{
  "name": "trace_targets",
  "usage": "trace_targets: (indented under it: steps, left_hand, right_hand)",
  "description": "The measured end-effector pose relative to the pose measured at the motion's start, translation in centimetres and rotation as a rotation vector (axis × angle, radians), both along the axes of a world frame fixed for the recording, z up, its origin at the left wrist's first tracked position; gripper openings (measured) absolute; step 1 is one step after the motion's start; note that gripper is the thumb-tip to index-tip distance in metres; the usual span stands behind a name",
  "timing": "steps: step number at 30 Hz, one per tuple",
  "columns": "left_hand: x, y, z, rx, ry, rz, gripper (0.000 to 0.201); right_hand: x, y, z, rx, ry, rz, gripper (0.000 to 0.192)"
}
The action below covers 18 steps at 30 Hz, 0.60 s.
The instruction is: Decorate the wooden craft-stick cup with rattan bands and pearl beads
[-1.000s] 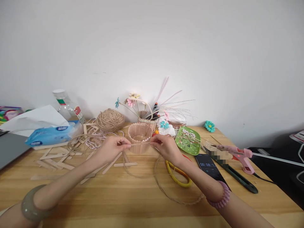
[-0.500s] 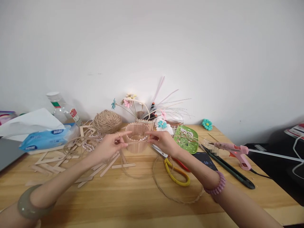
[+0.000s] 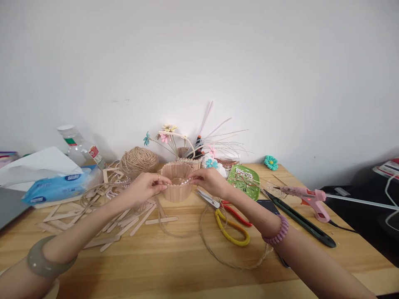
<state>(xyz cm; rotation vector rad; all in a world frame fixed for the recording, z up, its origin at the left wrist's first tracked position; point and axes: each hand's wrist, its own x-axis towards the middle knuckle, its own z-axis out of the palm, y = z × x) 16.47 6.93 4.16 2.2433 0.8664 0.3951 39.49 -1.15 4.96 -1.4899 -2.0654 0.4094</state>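
Observation:
A small round cup of wooden craft sticks (image 3: 177, 194) stands upright on the table, with white beads along its front rim. At the rim's left side, my left hand (image 3: 150, 185) is closed in a pinch on a thin strand of jute twine (image 3: 159, 211). My right hand (image 3: 208, 181) pinches at the right side of the same rim, apparently on the strand too; its fingertips partly hide it. More twine loops over the table below. Yellow-and-red-handled scissors (image 3: 232, 236) lie beneath my right forearm.
Loose craft sticks (image 3: 124, 224) and a twine ball (image 3: 139, 161) lie left, near a blue wipes pack (image 3: 57, 186). Behind the cup are craft flowers (image 3: 166, 135). Right are a green bead tray (image 3: 254, 193), a dark green cutter-like tool (image 3: 299, 220) and a pink glue gun (image 3: 318, 201).
Both hands have come down slightly to the cup's rim, the right one shifting a little left. The strand stretched across the front now sits close against the rim. The view has shifted slightly.

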Motion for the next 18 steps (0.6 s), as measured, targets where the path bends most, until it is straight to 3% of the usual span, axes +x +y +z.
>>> trace_targets:
  steps: [5,11,16,18]
  left_hand:
    - [0.2,0.2,0.1,0.004,-0.023,-0.024,0.027]
    - [-0.5,0.1,1.4,-0.031,-0.043,-0.072,0.026]
    - [-1.2,-0.3,1.8,-0.229,-0.118,-0.067,0.027]
    - [-1.2,-0.4,1.6,-0.316,-0.174,-0.047,0.025]
  right_hand:
    - [0.1,0.6,-0.1,0.027,-0.038,0.051,0.011]
    - [-0.1,0.3,0.8,0.074,-0.054,0.155,0.008]
    - [0.1,-0.3,1.9,0.123,0.03,0.203,0.005]
    - [0.2,-0.5,2.0,0.018,0.199,0.242,0.006]
